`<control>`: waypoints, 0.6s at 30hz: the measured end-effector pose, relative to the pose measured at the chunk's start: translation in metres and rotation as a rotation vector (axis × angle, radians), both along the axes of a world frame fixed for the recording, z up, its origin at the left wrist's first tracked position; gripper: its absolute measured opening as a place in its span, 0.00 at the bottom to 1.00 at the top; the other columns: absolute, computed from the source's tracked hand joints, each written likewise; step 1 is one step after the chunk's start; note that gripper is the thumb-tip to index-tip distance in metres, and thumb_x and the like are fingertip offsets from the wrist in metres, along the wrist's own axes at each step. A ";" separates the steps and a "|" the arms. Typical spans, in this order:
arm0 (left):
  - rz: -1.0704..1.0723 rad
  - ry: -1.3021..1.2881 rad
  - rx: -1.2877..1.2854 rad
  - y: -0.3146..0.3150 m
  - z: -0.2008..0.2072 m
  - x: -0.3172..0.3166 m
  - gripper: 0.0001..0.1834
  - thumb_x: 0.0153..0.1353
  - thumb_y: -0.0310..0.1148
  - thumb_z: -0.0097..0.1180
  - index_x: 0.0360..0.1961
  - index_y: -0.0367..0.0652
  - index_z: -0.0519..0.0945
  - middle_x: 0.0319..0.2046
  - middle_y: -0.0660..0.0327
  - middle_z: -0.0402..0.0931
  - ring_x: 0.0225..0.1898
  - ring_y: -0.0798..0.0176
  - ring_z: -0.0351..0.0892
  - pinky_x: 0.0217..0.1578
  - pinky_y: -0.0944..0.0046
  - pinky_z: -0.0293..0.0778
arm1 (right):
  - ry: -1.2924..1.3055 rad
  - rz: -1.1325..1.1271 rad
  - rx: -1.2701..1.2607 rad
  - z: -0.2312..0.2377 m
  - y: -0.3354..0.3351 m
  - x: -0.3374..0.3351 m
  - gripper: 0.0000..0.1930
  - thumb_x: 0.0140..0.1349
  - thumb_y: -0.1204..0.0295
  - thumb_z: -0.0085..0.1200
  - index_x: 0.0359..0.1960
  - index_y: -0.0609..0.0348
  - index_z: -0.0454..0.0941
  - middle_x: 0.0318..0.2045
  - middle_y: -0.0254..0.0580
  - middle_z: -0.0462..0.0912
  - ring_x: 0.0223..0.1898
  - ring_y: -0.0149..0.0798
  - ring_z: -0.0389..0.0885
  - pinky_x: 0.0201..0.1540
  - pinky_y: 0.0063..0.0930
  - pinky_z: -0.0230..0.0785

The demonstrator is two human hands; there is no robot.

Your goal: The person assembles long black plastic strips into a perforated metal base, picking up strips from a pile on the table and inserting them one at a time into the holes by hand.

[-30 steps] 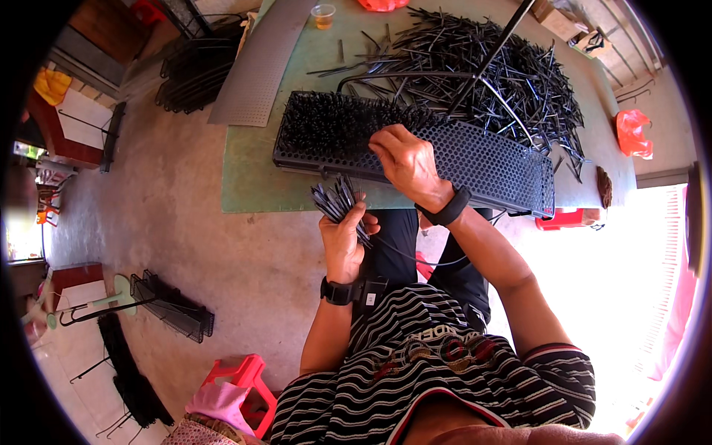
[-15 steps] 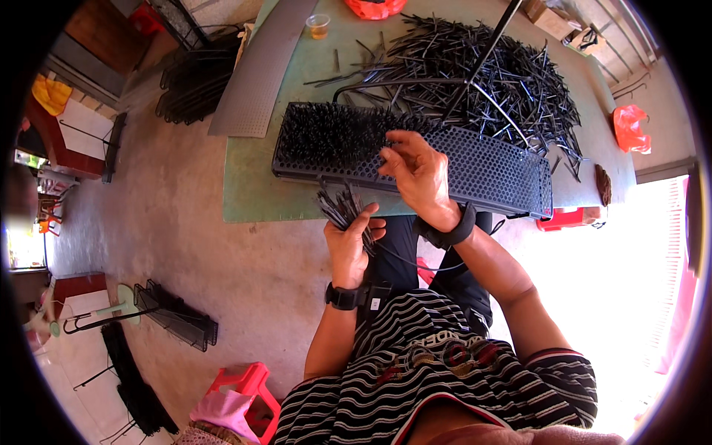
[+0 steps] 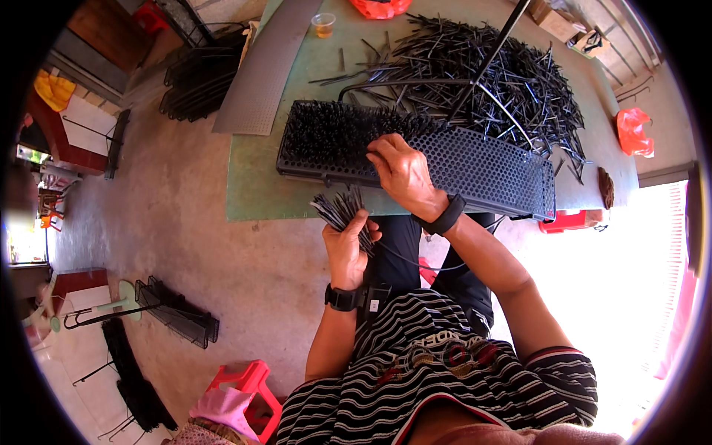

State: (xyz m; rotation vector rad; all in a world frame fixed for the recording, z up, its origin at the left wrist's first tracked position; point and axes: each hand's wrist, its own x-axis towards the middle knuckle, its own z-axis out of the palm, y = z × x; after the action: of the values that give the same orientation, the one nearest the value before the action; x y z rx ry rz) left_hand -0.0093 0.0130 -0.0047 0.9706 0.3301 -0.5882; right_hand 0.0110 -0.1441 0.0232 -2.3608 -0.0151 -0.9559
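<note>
My left hand (image 3: pixel 345 250) is closed round a bundle of thin black strips (image 3: pixel 339 210), whose ends fan out just below the table edge. A long black perforated tray (image 3: pixel 498 169) lies along the near side of the table. Upright black bristles (image 3: pixel 322 132) crowd its left part, while bare holes show over the right. Over the tray's middle, at the border of the bristles, my right hand (image 3: pixel 403 174) is bent into a pinch. Whatever its fingertips hold is hidden from view.
A big heap of loose black strips (image 3: pixel 512 89) covers the table (image 3: pixel 256 178) behind the tray. Black metal rods (image 3: pixel 415 81) rise over the tray. A grey perforated sheet (image 3: pixel 259 81), a cup (image 3: pixel 323 26) and a red bag (image 3: pixel 634 132) lie around. A pink-red stool (image 3: pixel 252 382) stands lower left.
My right hand has moved slightly left and down along the tray, its fingers drawing together from a looser pose. My left hand keeps its bundle in nearly the same place.
</note>
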 end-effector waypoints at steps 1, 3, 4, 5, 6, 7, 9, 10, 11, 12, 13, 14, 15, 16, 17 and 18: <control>0.006 0.000 -0.004 0.000 0.000 0.000 0.04 0.53 0.22 0.58 0.28 0.34 0.75 0.20 0.59 0.74 0.18 0.64 0.75 0.17 0.66 0.75 | 0.007 -0.006 -0.044 0.002 0.001 0.000 0.06 0.54 0.75 0.54 0.33 0.63 0.75 0.22 0.45 0.77 0.19 0.47 0.76 0.23 0.35 0.69; 0.008 -0.001 -0.008 0.001 0.000 0.000 0.05 0.53 0.23 0.59 0.29 0.35 0.75 0.21 0.59 0.75 0.19 0.64 0.76 0.17 0.65 0.75 | 0.089 -0.053 0.008 0.009 0.004 -0.004 0.07 0.54 0.74 0.55 0.32 0.64 0.76 0.22 0.45 0.77 0.18 0.45 0.76 0.24 0.34 0.69; 0.004 -0.003 -0.011 0.002 0.000 -0.001 0.05 0.53 0.23 0.59 0.30 0.36 0.75 0.22 0.59 0.75 0.19 0.63 0.76 0.18 0.65 0.74 | 0.164 -0.094 0.101 0.018 0.008 -0.011 0.07 0.54 0.74 0.56 0.31 0.65 0.77 0.22 0.44 0.78 0.19 0.41 0.77 0.25 0.31 0.70; 0.001 -0.004 -0.014 0.001 0.000 -0.001 0.05 0.53 0.23 0.59 0.30 0.37 0.75 0.24 0.59 0.76 0.20 0.63 0.76 0.18 0.64 0.74 | 0.239 -0.134 0.194 0.022 0.010 -0.017 0.07 0.53 0.74 0.56 0.30 0.66 0.77 0.22 0.44 0.79 0.19 0.37 0.78 0.25 0.28 0.70; -0.017 -0.007 -0.028 0.001 0.000 -0.001 0.05 0.53 0.23 0.58 0.31 0.37 0.75 0.24 0.59 0.76 0.20 0.63 0.77 0.19 0.64 0.75 | 0.349 -0.060 0.300 0.020 0.010 -0.020 0.07 0.53 0.74 0.56 0.30 0.66 0.77 0.21 0.43 0.79 0.19 0.35 0.78 0.25 0.27 0.70; -0.041 -0.010 -0.046 -0.001 0.002 -0.001 0.05 0.53 0.23 0.58 0.31 0.37 0.75 0.24 0.59 0.76 0.21 0.62 0.77 0.20 0.63 0.76 | 0.456 0.009 0.403 0.017 0.008 -0.026 0.08 0.53 0.73 0.57 0.30 0.67 0.77 0.21 0.43 0.79 0.20 0.33 0.78 0.24 0.26 0.70; -0.069 -0.013 -0.069 -0.005 0.003 -0.003 0.05 0.54 0.24 0.58 0.32 0.37 0.75 0.25 0.58 0.77 0.22 0.62 0.78 0.21 0.63 0.77 | 0.508 0.107 0.553 0.004 0.006 -0.030 0.08 0.53 0.73 0.57 0.30 0.69 0.77 0.18 0.40 0.79 0.20 0.25 0.76 0.21 0.22 0.68; -0.067 -0.013 -0.072 -0.007 0.003 -0.004 0.05 0.54 0.24 0.58 0.32 0.36 0.75 0.26 0.58 0.77 0.23 0.61 0.78 0.22 0.62 0.77 | 0.543 0.057 0.604 0.006 0.007 -0.031 0.08 0.54 0.74 0.56 0.30 0.68 0.77 0.18 0.40 0.79 0.20 0.25 0.76 0.20 0.21 0.68; -0.064 -0.012 -0.076 -0.008 0.002 -0.004 0.05 0.54 0.24 0.57 0.33 0.36 0.76 0.26 0.58 0.77 0.23 0.61 0.78 0.23 0.62 0.78 | 0.578 0.007 0.654 0.009 0.008 -0.031 0.07 0.54 0.74 0.56 0.30 0.68 0.78 0.18 0.39 0.79 0.20 0.25 0.76 0.20 0.20 0.67; -0.057 -0.010 -0.067 -0.009 0.002 -0.004 0.05 0.55 0.24 0.57 0.33 0.36 0.76 0.26 0.58 0.77 0.23 0.61 0.78 0.23 0.62 0.78 | 0.614 -0.043 0.705 0.012 0.009 -0.032 0.07 0.55 0.75 0.55 0.30 0.68 0.78 0.19 0.39 0.79 0.20 0.24 0.76 0.19 0.19 0.67; -0.049 -0.007 -0.059 -0.010 0.002 -0.003 0.05 0.55 0.24 0.57 0.34 0.36 0.76 0.26 0.58 0.77 0.23 0.61 0.79 0.23 0.62 0.78 | 0.602 -0.021 0.748 0.014 0.009 -0.033 0.07 0.55 0.76 0.55 0.31 0.69 0.77 0.19 0.38 0.79 0.19 0.24 0.76 0.19 0.19 0.66; -0.042 -0.004 -0.051 -0.010 0.002 -0.003 0.06 0.55 0.24 0.57 0.34 0.36 0.76 0.27 0.58 0.77 0.24 0.61 0.79 0.23 0.62 0.78 | 0.589 0.000 0.791 0.016 0.010 -0.034 0.07 0.55 0.76 0.54 0.32 0.69 0.77 0.19 0.38 0.79 0.19 0.24 0.76 0.19 0.18 0.66; -0.042 0.006 -0.057 -0.011 0.004 -0.003 0.06 0.55 0.24 0.56 0.34 0.36 0.76 0.27 0.58 0.77 0.24 0.61 0.79 0.23 0.62 0.78 | 0.577 0.023 0.834 0.016 0.010 -0.035 0.07 0.55 0.77 0.54 0.34 0.69 0.77 0.20 0.38 0.79 0.18 0.25 0.75 0.19 0.18 0.66; -0.043 0.014 -0.064 -0.011 0.008 -0.002 0.06 0.55 0.23 0.56 0.34 0.36 0.76 0.27 0.58 0.77 0.24 0.61 0.79 0.24 0.62 0.78 | 0.571 0.045 0.835 0.016 0.011 -0.035 0.08 0.55 0.77 0.54 0.35 0.70 0.76 0.20 0.38 0.79 0.18 0.25 0.75 0.19 0.18 0.66; -0.044 0.023 -0.071 -0.011 0.010 -0.001 0.06 0.55 0.23 0.56 0.35 0.36 0.76 0.27 0.57 0.78 0.24 0.61 0.79 0.24 0.62 0.78 | 0.565 0.068 0.836 0.014 0.012 -0.035 0.09 0.55 0.77 0.54 0.36 0.70 0.76 0.20 0.39 0.79 0.18 0.25 0.75 0.18 0.18 0.66; -0.054 0.010 -0.071 -0.012 0.010 -0.001 0.06 0.55 0.23 0.56 0.35 0.36 0.76 0.27 0.57 0.78 0.24 0.60 0.79 0.24 0.63 0.78 | 0.559 0.091 0.837 0.013 0.013 -0.035 0.10 0.55 0.77 0.54 0.37 0.70 0.75 0.21 0.39 0.79 0.17 0.25 0.75 0.18 0.18 0.66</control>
State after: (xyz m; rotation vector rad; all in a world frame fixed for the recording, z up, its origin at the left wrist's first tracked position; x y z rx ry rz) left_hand -0.0103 0.0008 0.0049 0.9111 0.2907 -0.6495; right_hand -0.0243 -0.1312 0.0358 -1.7271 0.4099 -0.1519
